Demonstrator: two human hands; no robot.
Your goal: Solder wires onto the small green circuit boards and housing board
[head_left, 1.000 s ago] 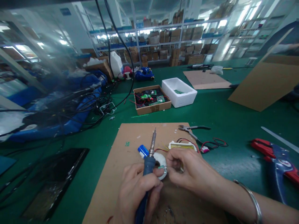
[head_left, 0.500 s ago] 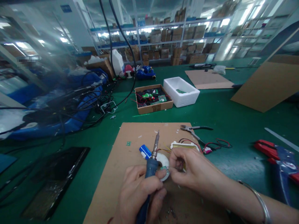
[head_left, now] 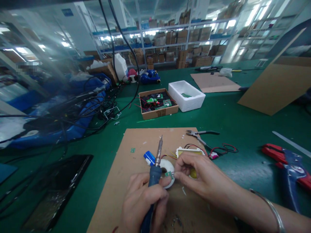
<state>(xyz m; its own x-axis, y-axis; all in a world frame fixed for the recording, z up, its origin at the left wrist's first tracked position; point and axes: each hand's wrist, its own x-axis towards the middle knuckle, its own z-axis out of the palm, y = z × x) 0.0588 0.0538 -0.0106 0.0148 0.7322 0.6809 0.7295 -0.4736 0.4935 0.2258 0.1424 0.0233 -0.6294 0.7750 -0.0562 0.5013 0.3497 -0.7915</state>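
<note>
My left hand (head_left: 143, 200) is wrapped around the blue handle of a soldering iron (head_left: 155, 176), its metal tip pointing up and away. By that hand's fingertips is a small green circuit board (head_left: 168, 174), in front of a white ring-shaped roll (head_left: 171, 166). My right hand (head_left: 196, 171) is closed in a pinch at the board's right edge; what its fingertips hold is too small to make out. A blue cylinder (head_left: 149, 158) lies behind the iron. Partly hidden behind my right hand is a white-framed part (head_left: 179, 151) with thin wires.
Under my hands lies a cardboard sheet (head_left: 116, 181), with another tiny green board (head_left: 132, 150) on it. Cutting pliers (head_left: 194, 133) rest at its far right corner. Red-and-blue pliers (head_left: 286, 161) lie right. Behind stand a cardboard box (head_left: 160, 112) of electronics and a white foam box (head_left: 190, 105).
The view has shifted slightly. Both hands stay close together at the small board, which has turned a little. A thin white strip now shows on the cardboard below my right hand.
</note>
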